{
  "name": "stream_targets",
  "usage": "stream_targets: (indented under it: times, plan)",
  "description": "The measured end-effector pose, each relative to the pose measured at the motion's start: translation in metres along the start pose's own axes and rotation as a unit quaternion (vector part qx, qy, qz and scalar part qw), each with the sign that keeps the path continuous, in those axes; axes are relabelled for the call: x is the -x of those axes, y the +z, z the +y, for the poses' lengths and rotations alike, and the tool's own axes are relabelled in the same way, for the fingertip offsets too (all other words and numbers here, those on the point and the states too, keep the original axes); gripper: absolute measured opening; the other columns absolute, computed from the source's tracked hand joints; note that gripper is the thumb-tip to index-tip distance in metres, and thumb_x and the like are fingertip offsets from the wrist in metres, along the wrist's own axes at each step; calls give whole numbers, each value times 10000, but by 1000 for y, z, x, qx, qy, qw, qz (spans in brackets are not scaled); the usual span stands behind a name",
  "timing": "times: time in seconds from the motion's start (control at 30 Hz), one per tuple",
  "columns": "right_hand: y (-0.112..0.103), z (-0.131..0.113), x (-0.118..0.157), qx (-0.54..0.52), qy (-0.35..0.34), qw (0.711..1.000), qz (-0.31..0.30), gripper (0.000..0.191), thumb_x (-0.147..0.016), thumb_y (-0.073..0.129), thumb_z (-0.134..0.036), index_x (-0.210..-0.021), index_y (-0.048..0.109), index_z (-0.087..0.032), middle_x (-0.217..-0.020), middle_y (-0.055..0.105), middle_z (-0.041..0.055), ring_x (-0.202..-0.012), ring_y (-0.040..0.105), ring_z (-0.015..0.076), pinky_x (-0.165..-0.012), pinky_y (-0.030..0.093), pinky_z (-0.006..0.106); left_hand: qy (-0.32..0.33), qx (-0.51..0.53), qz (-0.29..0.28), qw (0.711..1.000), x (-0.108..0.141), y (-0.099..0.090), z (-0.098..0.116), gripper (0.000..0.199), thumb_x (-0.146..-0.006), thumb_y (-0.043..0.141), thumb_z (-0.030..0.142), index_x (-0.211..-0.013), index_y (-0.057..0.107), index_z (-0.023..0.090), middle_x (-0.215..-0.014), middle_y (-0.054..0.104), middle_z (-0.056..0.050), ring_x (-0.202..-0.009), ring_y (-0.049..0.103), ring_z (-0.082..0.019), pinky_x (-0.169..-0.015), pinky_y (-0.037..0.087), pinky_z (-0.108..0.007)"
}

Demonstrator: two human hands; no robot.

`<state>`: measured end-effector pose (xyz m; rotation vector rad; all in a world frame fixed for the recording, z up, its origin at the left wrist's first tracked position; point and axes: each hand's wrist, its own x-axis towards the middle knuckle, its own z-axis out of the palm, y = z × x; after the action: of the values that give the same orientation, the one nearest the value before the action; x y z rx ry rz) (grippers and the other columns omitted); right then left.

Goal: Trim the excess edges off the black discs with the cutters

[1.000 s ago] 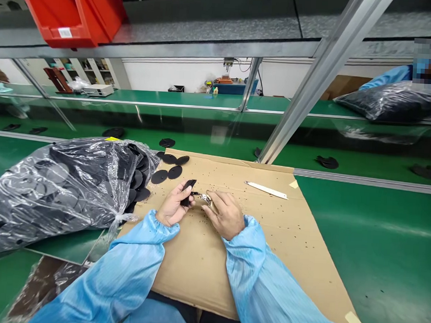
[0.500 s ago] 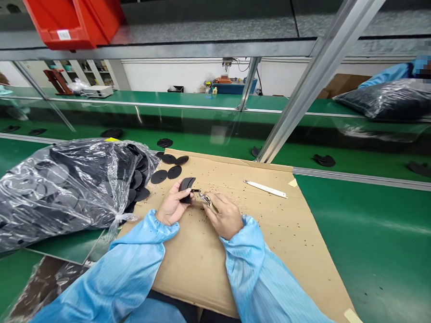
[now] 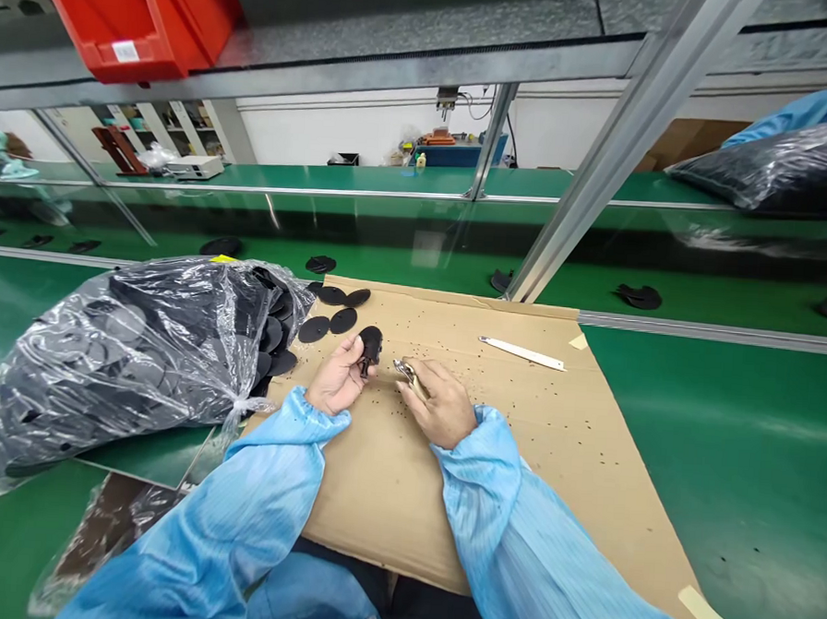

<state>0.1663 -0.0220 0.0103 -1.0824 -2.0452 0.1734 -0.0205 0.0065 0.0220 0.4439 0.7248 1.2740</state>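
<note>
My left hand point(image 3: 339, 379) is closed on a black plastic part point(image 3: 371, 342) with a rounded plate and a narrow dark piece hanging from its lower edge. Just to its right, my right hand point(image 3: 442, 405) grips small silver clippers point(image 3: 403, 368), their shiny jaws pointing toward the part. A short gap lies between the jaws and the part. The clippers' handle is mostly hidden in my fingers. Both hands are above a brown cardboard sheet point(image 3: 383, 493) dotted with tiny black scraps.
Several black discs point(image 3: 314, 329) lie at the cardboard's far left corner. Left of them rests a clear plastic bag point(image 3: 140, 360) full of black discs. A white craft-knife-like tool point(image 3: 522, 353) lies to the right. A metal post point(image 3: 622, 154) and a red bin point(image 3: 138, 18) stand beyond.
The black part has turned in my left hand, showing its rounded face. The clippers have drawn away from its narrow piece, toward the right. The view has shifted slightly.
</note>
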Motion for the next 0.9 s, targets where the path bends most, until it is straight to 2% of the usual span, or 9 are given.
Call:
stream_targets:
  times: [0.17,0.27,0.4,0.67,0.9]
  plan:
    - [1,-2,1,18,-27,999,-20,313,-919,489,-330,-1171,576,-167,-998,642,92,-921,598,212,-857,490,338,-70,-1,-7,998,4,1,3,309,-748,744,255,-1019,617,179,-719,539,17,-542,506,-46,-377,325,-125]
    - [2,-4,1,32,-44,998,-32,311,-920,490,-317,-1177,576,-163,-1007,641,95,-921,593,209,-863,480,331,-91,1,-29,995,5,3,1,274,-765,725,253,-998,618,155,-694,518,24,-485,452,-31,-362,300,-125]
    - [4,-6,2,55,-54,996,-49,308,-914,505,-312,-1173,577,-162,-987,645,97,-894,591,217,-832,478,336,-95,-25,-40,994,7,7,-3,281,-766,722,260,-999,611,148,-683,514,26,-455,428,-30,-370,298,-134]
    - [3,-8,1,81,-52,994,-51,312,-906,528,-297,-1179,570,-153,-960,634,96,-873,575,221,-811,459,332,-92,-47,-18,994,11,11,-2,299,-754,735,271,-989,598,149,-647,516,37,-426,417,-33,-373,285,-150]
    - [1,-11,-1,113,-47,989,-87,264,-904,539,-270,-1135,596,-156,-891,627,77,-824,562,206,-789,432,308,-75,-60,-16,995,11,13,-4,372,-682,795,280,-965,597,143,-654,509,48,-415,408,-24,-374,295,-150]
